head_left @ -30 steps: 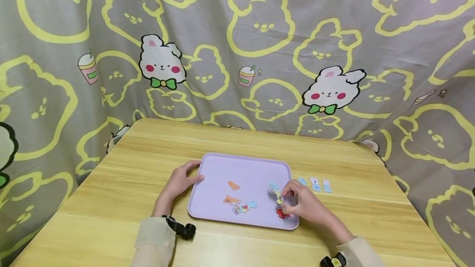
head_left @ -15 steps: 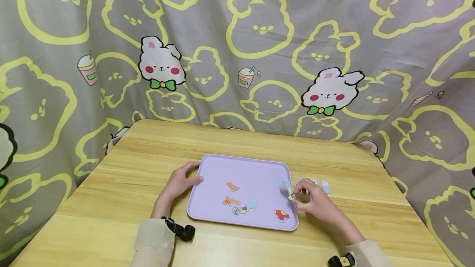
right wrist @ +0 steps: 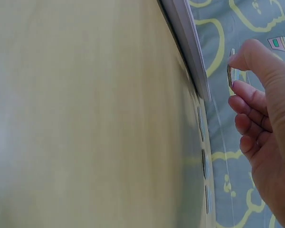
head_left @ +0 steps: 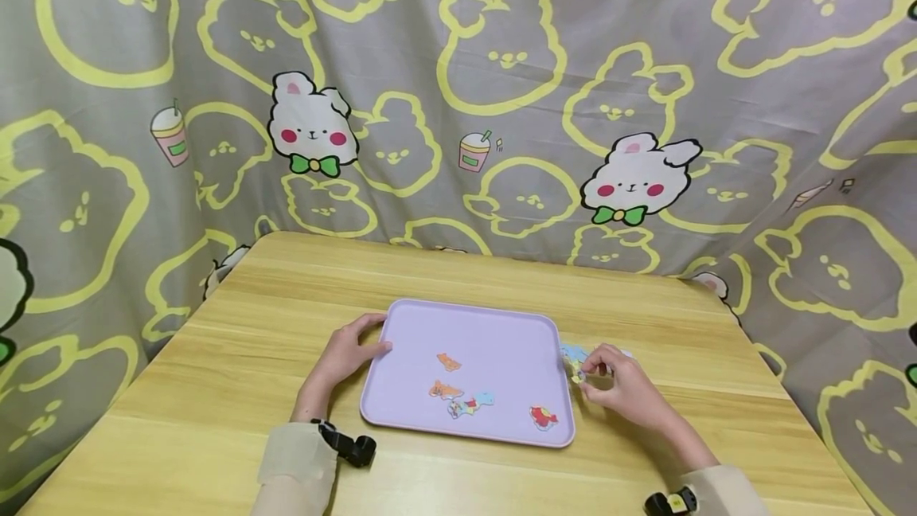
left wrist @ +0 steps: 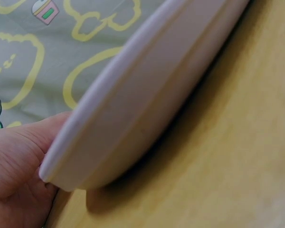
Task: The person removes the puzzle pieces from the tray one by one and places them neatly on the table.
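Note:
My left hand [head_left: 351, 353] grips the left rim of the lilac tray [head_left: 480, 333], thumb lapping over its edge. In the left wrist view the tray's side wall [left wrist: 123, 109] stands close by the palm. Just beyond the tray's right rim, my right hand [head_left: 625, 390] pinches a small light-blue and yellow cutout puzzle piece [head_left: 573, 357] between thumb and index finger. The right wrist view shows that piece [right wrist: 231, 71] edge-on, raised above the table. On the tray lie two orange pieces [head_left: 448, 361], a red one [head_left: 543, 418], and a joined blue-and-yellow animal figure [head_left: 469, 404].
Flat pieces [right wrist: 206, 164] lie on the wooden table [head_left: 301, 285] to the right of the tray, mostly hidden behind the right hand in the head view. A patterned grey curtain [head_left: 408, 38] hangs behind the table.
The right hand has carried the pinched puzzle piece rightward, from above the tray's right part to past its rim. The red piece on the tray is uncovered. The left hand stays put.

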`<state>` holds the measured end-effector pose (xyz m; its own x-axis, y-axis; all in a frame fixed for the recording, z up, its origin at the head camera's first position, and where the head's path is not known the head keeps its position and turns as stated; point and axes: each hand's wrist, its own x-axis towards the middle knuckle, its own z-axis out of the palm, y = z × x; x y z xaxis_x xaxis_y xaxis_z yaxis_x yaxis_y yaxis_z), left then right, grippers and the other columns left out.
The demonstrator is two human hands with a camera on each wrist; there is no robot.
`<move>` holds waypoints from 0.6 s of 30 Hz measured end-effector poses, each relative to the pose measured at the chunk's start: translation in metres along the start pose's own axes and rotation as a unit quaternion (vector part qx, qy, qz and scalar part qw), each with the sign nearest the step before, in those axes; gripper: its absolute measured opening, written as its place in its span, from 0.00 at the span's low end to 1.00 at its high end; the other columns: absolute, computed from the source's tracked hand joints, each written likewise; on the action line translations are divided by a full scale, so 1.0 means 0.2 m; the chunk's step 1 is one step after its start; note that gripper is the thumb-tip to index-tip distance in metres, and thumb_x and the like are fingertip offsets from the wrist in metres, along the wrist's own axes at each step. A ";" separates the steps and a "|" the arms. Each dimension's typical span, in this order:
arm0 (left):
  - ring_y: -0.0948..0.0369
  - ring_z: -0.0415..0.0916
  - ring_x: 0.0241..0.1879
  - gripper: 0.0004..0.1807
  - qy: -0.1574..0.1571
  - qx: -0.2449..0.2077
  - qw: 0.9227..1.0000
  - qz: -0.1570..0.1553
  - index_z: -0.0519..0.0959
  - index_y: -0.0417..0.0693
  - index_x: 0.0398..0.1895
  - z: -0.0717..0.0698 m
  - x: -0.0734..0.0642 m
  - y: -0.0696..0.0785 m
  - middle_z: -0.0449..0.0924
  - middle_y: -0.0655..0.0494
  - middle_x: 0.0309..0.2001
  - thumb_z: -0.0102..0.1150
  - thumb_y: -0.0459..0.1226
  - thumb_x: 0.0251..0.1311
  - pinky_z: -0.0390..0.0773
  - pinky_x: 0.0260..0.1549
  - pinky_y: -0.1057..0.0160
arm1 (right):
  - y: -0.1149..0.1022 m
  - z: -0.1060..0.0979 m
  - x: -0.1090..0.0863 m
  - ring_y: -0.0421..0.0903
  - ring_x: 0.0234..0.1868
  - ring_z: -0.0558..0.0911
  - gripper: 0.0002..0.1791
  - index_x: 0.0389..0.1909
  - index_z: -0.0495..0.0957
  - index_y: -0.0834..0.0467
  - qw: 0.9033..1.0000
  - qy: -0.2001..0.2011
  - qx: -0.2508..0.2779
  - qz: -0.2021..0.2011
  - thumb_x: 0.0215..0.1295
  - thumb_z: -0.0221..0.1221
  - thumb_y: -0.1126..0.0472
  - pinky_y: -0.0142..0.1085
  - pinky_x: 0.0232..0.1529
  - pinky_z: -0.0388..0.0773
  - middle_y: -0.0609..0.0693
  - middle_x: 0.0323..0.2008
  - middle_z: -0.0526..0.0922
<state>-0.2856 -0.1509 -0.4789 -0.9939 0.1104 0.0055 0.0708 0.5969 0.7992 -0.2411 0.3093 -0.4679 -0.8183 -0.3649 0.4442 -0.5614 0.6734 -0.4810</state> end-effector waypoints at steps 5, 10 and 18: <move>0.41 0.56 0.74 0.30 -0.003 -0.001 1.000 -0.003 0.70 0.47 0.68 0.00 0.00 -0.01 0.68 0.42 0.70 0.64 0.40 0.62 0.56 0.73 0.39 | 0.03 -0.03 -0.03 0.35 0.32 0.73 0.17 0.30 0.77 0.50 1.000 0.005 -0.008 0.022 0.43 0.71 0.70 0.28 0.32 0.75 0.40 0.30 0.78; 0.41 0.56 0.73 0.30 -0.002 0.000 1.000 -0.003 0.70 0.47 0.67 0.01 0.00 -0.01 0.68 0.42 0.70 0.64 0.41 0.61 0.57 0.73 0.39 | 0.06 -0.06 -0.05 0.36 0.31 0.75 0.15 0.30 0.78 0.51 0.999 0.005 -0.019 0.044 0.44 0.71 0.70 0.29 0.33 0.77 0.42 0.30 0.78; 0.41 0.56 0.74 0.30 -0.003 -0.001 1.000 -0.004 0.70 0.48 0.68 0.00 0.00 0.00 0.67 0.42 0.70 0.64 0.41 0.62 0.56 0.73 0.39 | 0.12 -0.12 -0.08 0.34 0.32 0.73 0.14 0.30 0.78 0.53 0.996 0.006 -0.044 0.081 0.44 0.70 0.70 0.28 0.33 0.75 0.43 0.31 0.78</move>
<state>-0.2862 -0.1511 -0.4799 -0.9939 0.1099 -0.0038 0.0628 0.5960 0.8005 -0.2384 0.3473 -0.4676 -0.8954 -0.2393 0.3754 -0.4084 0.7771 -0.4788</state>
